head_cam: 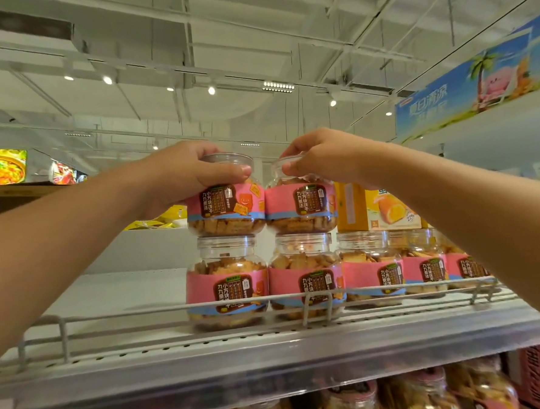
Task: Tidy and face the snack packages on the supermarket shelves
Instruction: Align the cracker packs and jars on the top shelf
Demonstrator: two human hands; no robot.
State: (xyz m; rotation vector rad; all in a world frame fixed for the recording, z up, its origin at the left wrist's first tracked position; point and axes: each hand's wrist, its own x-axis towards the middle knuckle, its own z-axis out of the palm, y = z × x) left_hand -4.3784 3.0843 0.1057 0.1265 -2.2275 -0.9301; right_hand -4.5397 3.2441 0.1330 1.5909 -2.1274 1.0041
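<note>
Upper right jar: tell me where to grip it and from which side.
Grip the clear lid of the upper right jar from above, as the right hand does: neighbours crowd both sides, and it stands upright on a lower jar.

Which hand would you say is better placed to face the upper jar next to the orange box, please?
The right hand: it already grips the lid of the upper right jar beside the orange box, while the left hand is busy on the upper left jar.
</note>
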